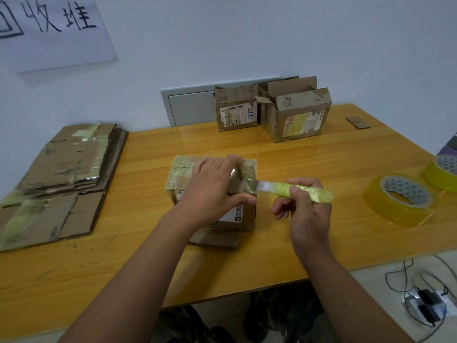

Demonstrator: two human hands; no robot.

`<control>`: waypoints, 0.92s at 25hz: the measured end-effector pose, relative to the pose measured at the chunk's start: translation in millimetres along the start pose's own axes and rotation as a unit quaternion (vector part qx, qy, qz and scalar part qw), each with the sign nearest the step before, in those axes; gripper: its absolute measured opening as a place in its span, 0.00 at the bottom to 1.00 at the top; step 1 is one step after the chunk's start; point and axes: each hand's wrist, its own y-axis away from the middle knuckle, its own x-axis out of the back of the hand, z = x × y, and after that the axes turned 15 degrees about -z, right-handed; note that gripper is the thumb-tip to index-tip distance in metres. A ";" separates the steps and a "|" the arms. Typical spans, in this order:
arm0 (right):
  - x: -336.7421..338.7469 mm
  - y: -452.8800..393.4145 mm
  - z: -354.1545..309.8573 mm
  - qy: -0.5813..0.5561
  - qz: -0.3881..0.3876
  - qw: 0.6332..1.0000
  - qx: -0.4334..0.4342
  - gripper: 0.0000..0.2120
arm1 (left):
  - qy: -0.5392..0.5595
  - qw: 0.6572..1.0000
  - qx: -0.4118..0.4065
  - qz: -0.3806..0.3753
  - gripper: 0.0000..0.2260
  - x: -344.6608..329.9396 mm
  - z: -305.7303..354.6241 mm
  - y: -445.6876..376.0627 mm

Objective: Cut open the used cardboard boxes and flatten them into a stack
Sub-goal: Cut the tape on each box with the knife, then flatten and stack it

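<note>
A small taped cardboard box [181,170] stands in the middle of the wooden table [296,154]. My left hand [212,189] presses down on its top, thumb on the near right corner. My right hand [305,209] holds a knife with a yellow-green handle [306,190]; its blade touches the box's right top edge. A flat piece of cardboard [217,238] lies under the box's front. A stack of flattened boxes [64,169] lies at the left. Three used boxes, among them a labelled one [236,111] and a bigger one [300,115], stand at the back.
Two rolls of yellowish tape, the nearer roll [400,201] and the farther roll [442,174], lie at the right of the table. Small cardboard scraps [357,122] sit at the back right. Cables and a power strip [425,303] lie on the floor at the right. A wall stands close behind.
</note>
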 end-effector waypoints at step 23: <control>-34.4 -6.2 16.8 0.130 -0.116 0.982 0.070 0.15 | 0.060 0.965 0.232 -0.104 0.32 30.0 -28.1 16.8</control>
